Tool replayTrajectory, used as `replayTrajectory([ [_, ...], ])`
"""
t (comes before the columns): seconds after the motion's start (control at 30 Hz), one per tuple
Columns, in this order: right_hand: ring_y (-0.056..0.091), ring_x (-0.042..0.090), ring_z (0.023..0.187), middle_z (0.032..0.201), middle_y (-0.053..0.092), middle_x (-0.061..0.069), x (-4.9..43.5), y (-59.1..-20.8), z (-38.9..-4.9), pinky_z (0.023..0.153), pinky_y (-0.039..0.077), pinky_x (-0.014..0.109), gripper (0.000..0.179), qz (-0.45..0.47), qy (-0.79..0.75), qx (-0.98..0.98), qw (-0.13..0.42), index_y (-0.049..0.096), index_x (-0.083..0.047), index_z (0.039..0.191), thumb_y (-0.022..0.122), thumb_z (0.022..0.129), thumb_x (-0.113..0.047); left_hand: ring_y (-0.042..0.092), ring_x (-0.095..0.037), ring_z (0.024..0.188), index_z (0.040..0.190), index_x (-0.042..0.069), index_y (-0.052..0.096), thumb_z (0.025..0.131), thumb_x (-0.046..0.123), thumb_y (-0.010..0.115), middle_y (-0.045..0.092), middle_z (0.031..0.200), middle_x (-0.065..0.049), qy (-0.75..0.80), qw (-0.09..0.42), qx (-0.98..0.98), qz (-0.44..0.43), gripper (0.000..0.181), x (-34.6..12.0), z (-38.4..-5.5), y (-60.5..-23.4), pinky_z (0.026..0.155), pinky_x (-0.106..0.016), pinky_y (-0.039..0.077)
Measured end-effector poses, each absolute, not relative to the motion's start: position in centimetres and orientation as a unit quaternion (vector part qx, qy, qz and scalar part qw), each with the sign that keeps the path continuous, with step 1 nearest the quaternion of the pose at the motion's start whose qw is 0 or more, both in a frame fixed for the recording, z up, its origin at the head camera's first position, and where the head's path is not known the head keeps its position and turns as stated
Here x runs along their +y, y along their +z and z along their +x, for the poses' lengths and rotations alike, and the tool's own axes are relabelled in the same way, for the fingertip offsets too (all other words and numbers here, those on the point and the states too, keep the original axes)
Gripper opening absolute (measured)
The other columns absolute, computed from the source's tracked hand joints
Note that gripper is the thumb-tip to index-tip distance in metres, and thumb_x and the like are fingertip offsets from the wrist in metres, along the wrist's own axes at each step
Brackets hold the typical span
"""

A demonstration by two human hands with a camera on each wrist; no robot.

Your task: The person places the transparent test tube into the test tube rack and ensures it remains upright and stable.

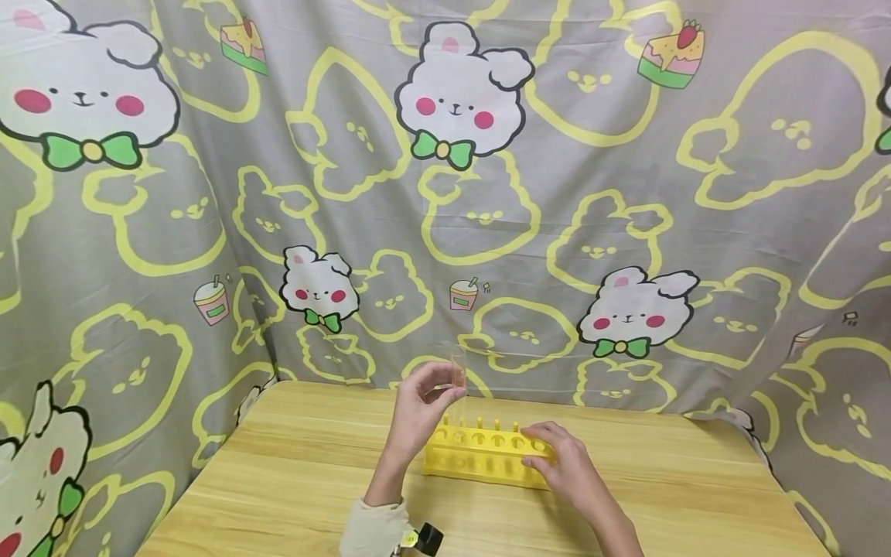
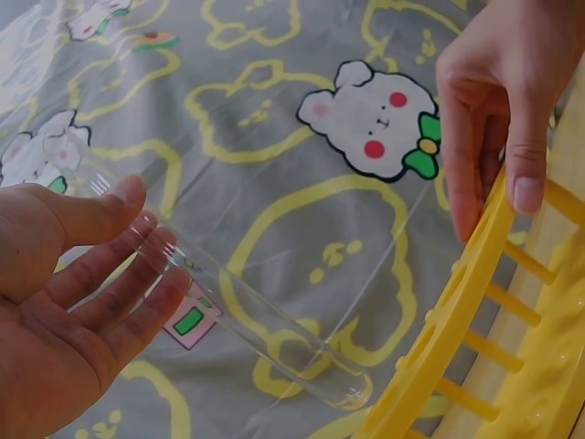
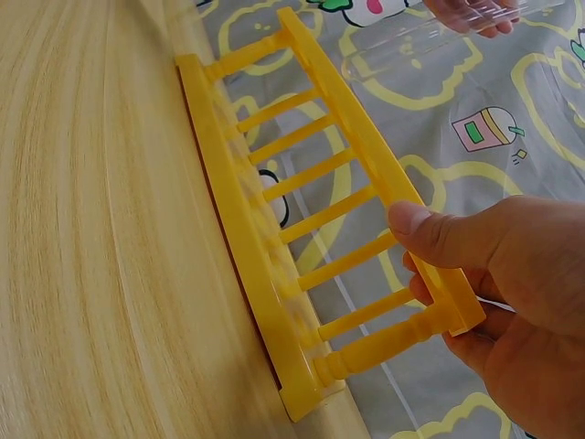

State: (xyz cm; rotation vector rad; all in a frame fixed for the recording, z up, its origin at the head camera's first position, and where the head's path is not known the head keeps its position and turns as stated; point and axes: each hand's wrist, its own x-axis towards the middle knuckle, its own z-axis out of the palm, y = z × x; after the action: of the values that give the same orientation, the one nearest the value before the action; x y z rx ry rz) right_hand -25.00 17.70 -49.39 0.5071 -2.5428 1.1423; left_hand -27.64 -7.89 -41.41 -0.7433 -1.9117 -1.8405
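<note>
A clear glass test tube (image 2: 274,320) is pinched near its upper part by my left hand (image 1: 418,406), thumb on one side and fingers on the other. The tube looks empty, and its rounded lower end hangs close above the left part of a yellow test tube rack (image 1: 480,466). In the left wrist view that end is outside the holes. My right hand (image 1: 576,468) grips the right end of the rack's top rail (image 3: 352,137), with the thumb (image 3: 425,229) on the near side and fingers beyond. The rack stands upright on the table.
The wooden table (image 1: 292,464) spreads around the rack. A grey curtain (image 1: 376,224) with rabbit prints hangs behind the table and at both sides. A dark wrist device (image 1: 429,539) sits by my left sleeve (image 1: 376,530).
</note>
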Motion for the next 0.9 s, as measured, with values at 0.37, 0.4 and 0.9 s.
replayTrajectory([
  [0.37,0.066,0.03,0.113,0.119,0.069,0.001,17.7,-49.4,-25.0,0.098,0.055,0.046,0.039,0.172,0.405,-0.886,0.144,0.074,-0.007,0.119,0.085,0.081,-0.006,0.071,-0.03,0.098,0.108,0.002,0.07,0.09,0.0,0.077,0.071,0.1,-0.016,-0.658,0.185,-0.679,-0.268,0.02,-7.3,-27.5,-41.3,0.083,-0.037,0.062],
  [0.4,0.066,0.03,0.114,0.119,0.069,0.001,17.7,-49.4,-25.0,0.098,0.055,0.045,0.039,0.172,0.406,-0.886,0.143,0.074,-0.007,0.119,0.085,0.081,-0.006,0.071,-0.031,0.098,0.108,0.001,0.07,0.09,0.0,0.077,0.071,0.1,-0.016,-0.658,0.184,-0.679,-0.27,0.02,-7.3,-27.5,-41.4,0.083,-0.036,0.062],
  [0.9,0.066,0.029,0.113,0.118,0.07,0.001,17.7,-49.3,-25.0,0.098,0.055,0.046,0.039,0.17,0.406,-0.887,0.141,0.074,-0.007,0.119,0.085,0.082,-0.005,0.07,-0.031,0.096,0.107,0.002,0.071,0.09,-0.003,0.076,0.072,0.098,-0.017,-0.658,0.185,-0.673,-0.283,0.019,-6.6,-27.6,-41.4,0.079,-0.03,0.061],
])
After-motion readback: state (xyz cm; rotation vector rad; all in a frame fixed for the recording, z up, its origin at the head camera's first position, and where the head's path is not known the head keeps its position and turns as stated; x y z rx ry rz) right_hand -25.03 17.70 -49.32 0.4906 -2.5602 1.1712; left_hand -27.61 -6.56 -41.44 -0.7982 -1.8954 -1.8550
